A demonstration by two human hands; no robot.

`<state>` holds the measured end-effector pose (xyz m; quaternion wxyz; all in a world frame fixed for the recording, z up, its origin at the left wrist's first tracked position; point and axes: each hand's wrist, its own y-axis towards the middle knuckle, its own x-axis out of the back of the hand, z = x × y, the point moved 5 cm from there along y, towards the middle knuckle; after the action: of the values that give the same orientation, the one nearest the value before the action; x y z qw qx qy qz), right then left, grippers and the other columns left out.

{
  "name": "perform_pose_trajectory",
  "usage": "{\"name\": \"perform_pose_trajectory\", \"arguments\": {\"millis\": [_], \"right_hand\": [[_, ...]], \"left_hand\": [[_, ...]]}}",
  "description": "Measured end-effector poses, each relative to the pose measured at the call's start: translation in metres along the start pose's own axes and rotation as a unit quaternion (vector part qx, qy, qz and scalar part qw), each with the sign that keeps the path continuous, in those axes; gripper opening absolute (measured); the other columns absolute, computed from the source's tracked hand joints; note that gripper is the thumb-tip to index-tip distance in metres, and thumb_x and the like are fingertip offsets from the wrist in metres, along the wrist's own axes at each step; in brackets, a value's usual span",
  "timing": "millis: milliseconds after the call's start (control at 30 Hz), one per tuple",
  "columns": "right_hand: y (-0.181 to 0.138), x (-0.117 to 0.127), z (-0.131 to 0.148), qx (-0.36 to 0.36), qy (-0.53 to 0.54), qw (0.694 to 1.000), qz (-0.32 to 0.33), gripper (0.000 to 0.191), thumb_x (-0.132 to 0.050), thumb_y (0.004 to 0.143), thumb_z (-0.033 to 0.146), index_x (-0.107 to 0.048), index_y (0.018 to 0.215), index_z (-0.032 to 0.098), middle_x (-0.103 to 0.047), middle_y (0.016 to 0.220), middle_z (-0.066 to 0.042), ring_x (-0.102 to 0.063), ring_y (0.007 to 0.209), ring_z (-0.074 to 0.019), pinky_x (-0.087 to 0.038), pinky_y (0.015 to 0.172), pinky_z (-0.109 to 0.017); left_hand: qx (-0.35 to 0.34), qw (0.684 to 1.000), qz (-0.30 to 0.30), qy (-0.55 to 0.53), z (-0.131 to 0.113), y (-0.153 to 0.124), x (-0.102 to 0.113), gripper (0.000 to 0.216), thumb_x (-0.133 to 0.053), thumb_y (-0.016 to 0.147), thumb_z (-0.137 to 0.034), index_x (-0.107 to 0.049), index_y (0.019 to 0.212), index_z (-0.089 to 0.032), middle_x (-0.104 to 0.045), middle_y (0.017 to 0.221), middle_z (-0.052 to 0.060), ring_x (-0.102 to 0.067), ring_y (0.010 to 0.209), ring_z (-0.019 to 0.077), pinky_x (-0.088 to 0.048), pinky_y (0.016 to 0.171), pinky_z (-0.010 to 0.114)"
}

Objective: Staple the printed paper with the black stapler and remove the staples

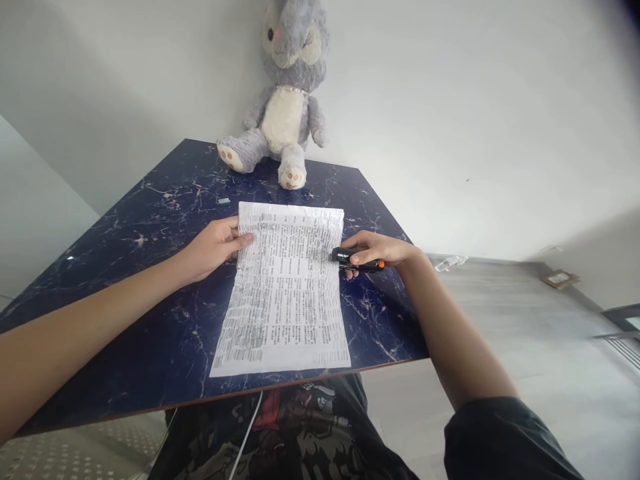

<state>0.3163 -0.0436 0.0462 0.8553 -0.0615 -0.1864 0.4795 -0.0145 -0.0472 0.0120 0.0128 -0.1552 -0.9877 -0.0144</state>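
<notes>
Printed sheets of paper (pixel 283 287), covered in dense lines of text and looking like a thin stack, lie slightly curled at the table's front. My left hand (pixel 217 243) pinches their upper left edge, thumb on top and fingers underneath. At the right edge, my right hand (pixel 377 252) is wrapped round a black stapler (pixel 363 259) with an orange end. Its front end overlaps the paper's margin; whether the jaws are pressed together cannot be made out.
The dark blue marbled table (pixel 165 280) has a grey-and-white plush toy (pixel 284 120) seated at its back against the wall. A small grey strip (pixel 223 201) lies behind the paper. On the floor at right are a clear plastic wrapper (pixel 451 263) and a brown package (pixel 560 279).
</notes>
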Motion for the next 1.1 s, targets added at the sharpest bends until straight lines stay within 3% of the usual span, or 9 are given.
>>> {"name": "perform_pose_trajectory", "arguments": {"millis": [367, 833, 1100], "right_hand": [[0.0004, -0.0009, -0.0004, -0.001, 0.007, 1.000, 0.003, 0.034, -0.078, 0.089, 0.047, -0.079, 0.099, 0.014, -0.079, 0.087, -0.008, -0.074, 0.076, -0.0170, -0.062, 0.073, -0.028], [0.0010, -0.0003, 0.0009, 0.000, -0.004, 1.000, 0.004, 0.030, -0.078, 0.089, 0.045, -0.080, 0.098, 0.017, -0.079, 0.086, -0.007, -0.073, 0.076, -0.0178, -0.061, 0.074, -0.029], [0.0006, -0.0014, 0.0025, -0.026, 0.011, 0.999, -0.032, 0.025, -0.080, 0.086, 0.041, -0.081, 0.092, 0.017, -0.079, 0.085, -0.007, -0.074, 0.080, -0.0202, -0.060, 0.077, -0.031]], "left_hand": [[0.006, 1.000, 0.004, -0.005, 0.0036, 0.0012, -0.0003, 0.050, -0.082, 0.088, -0.040, -0.072, 0.135, -0.024, -0.080, 0.117, 0.013, -0.079, 0.095, 0.0312, -0.068, 0.070, 0.040], [0.000, 1.000, 0.005, -0.009, 0.0000, 0.0005, -0.0017, 0.045, -0.082, 0.088, -0.038, -0.073, 0.130, -0.022, -0.080, 0.116, 0.013, -0.079, 0.101, 0.0328, -0.069, 0.079, 0.045], [-0.005, 1.000, 0.002, 0.002, 0.0024, 0.0011, 0.0004, 0.045, -0.080, 0.090, -0.039, -0.073, 0.132, -0.024, -0.080, 0.114, 0.012, -0.079, 0.097, 0.0328, -0.069, 0.078, 0.046]]}}
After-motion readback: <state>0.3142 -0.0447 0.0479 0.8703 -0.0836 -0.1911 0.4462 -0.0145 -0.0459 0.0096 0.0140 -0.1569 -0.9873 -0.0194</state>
